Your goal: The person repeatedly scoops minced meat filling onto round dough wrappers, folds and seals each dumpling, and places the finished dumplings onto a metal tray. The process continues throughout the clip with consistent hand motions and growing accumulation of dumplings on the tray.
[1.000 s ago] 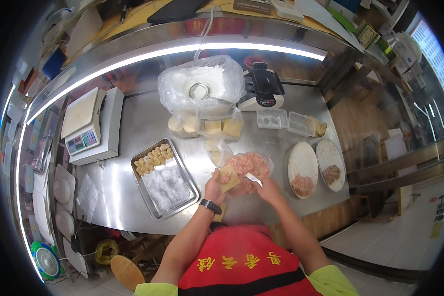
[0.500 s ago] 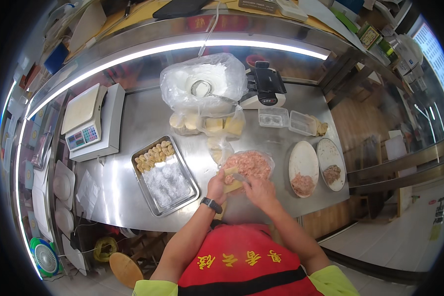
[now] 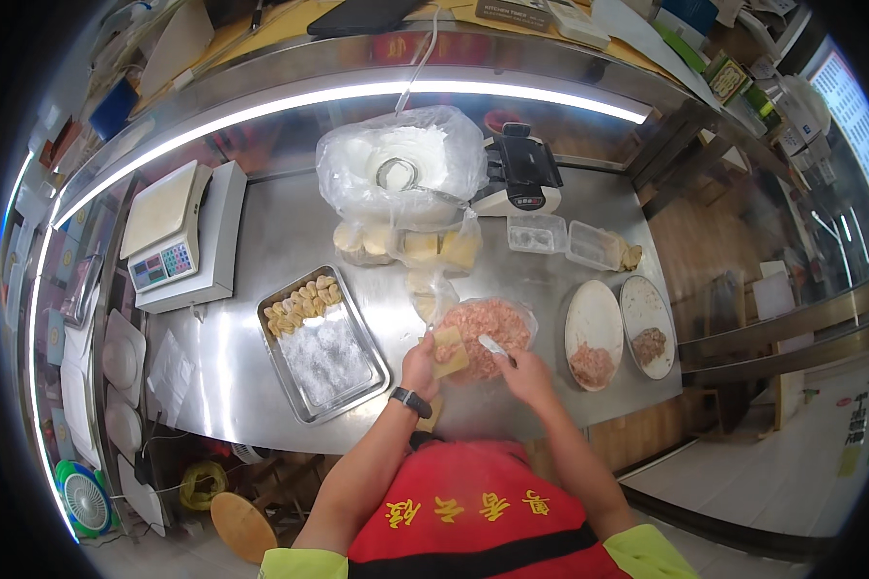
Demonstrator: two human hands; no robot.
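Observation:
My left hand [image 3: 418, 372] is closed on a yellow dough wrapper [image 3: 451, 365], square in outline, with a small dab of pink filling on it. In my right hand [image 3: 528, 379] is the handle of a small spatula [image 3: 493, 346] with a pale flat blade. That blade hovers over or touches the right part of a mound of pink minced meat [image 3: 488, 318], apart from the wrapper; contact is hard to make out. The mince lies in a clear plastic bag or dish. More yellow wrapper sheets [image 3: 433, 415] show partly beside my left wrist.
To the left, a metal tray [image 3: 381, 372] holds folded dumplings [image 3: 301, 306] and white powder. A scale [image 3: 162, 232] stands beyond it. Bagged flour [image 3: 434, 145] and bagged wrappers [image 3: 420, 246] sit ahead. Rightward are plastic tubs [image 3: 538, 234] and two oval plates [image 3: 589, 309] with mince.
My right hand has drawn the spatula off the wrapper and rightward over the mince. The wrapper in my left hand now shows more fully, with filling on it.

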